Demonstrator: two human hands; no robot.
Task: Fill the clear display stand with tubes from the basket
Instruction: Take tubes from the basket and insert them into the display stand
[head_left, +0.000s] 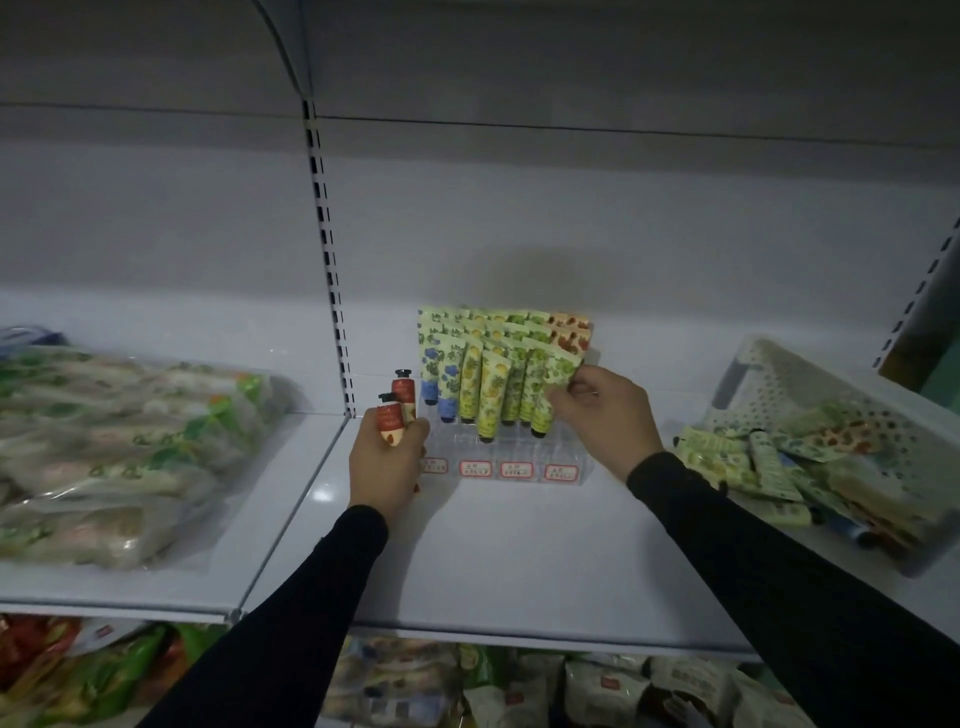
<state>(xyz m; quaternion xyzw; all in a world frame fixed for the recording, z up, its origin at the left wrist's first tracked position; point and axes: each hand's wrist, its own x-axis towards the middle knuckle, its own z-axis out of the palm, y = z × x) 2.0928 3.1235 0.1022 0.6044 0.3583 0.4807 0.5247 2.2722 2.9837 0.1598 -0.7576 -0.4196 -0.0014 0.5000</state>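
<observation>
While the right hand (597, 415) is working at the right end of the clear display stand (498, 447), the main risk is looking like a knock-on topple: the tubes already standing there are leaning close against one another, caps down, so a nudge from the knuckles while seating the next one could tip neighbours out of their slots. The green tube (553, 387) is being pinched near its flat upper end between thumb and curled fingers, and a grip that high may let the cap end swing and miss its slot. Whether the cap is already seated cannot be told from here.

The left hand (387, 462) is gripping two red tubes (397, 410), fingers wrapped round their lower ends, black caps pointing up, just beside the stand's left edge. Holding two at once in one fist could let one slip to the shelf (519, 561) when the other is passed across.

The front row of the stand, above the red-bordered labels (514, 470), is showing open slots, so filling is judged partly done. The basket (779, 379) is sitting tilted at the right of the shelf, well apart from the stand, with more tubes spilling at its mouth. Bagged goods (119, 447) are lying on the shelf to the left.
</observation>
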